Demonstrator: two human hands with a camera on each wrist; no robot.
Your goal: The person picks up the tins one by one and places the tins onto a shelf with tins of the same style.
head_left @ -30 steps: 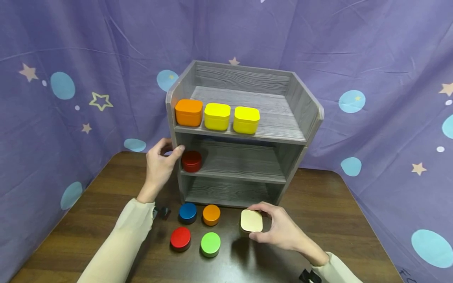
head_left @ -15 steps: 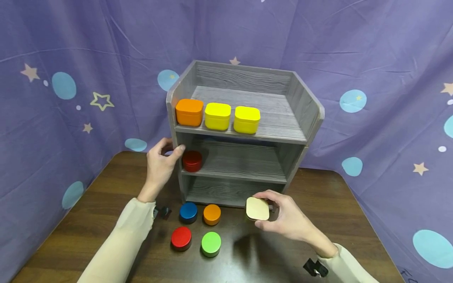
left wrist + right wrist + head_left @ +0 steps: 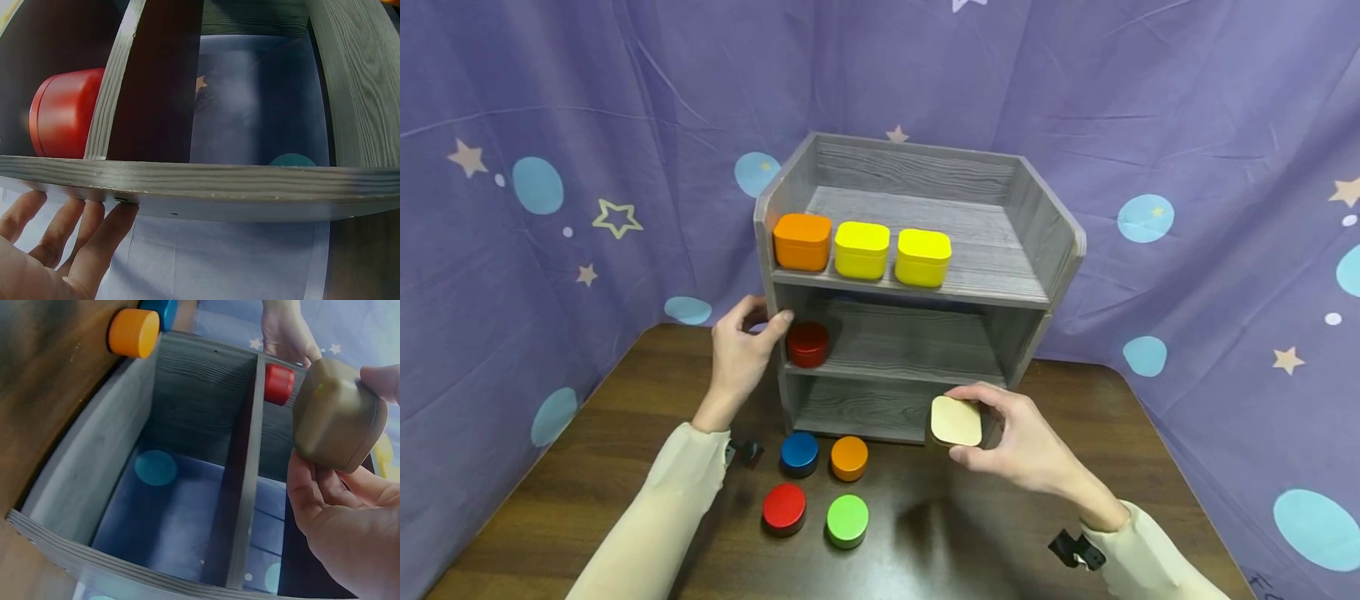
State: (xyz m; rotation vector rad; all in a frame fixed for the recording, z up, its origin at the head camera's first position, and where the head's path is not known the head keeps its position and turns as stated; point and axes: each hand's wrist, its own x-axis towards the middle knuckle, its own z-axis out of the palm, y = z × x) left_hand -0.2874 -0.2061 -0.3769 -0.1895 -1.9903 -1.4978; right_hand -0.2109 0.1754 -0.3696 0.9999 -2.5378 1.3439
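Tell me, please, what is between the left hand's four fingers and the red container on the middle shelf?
The grey side panel lies between them. In the left wrist view, the fingers touch its outer face, while the red container sits inside.

Room to pass lies right of the dark red tin [image 3: 808,347] on the middle shelf [image 3: 917,343]; the blue tin [image 3: 800,455] and orange tin [image 3: 849,460] stand before the bottom shelf [image 3: 865,408] at left

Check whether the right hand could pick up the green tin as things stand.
Probably not just now: the right hand grips the pale gold box. Otherwise the way looks free, with nothing apparently standing between it and the green tin.
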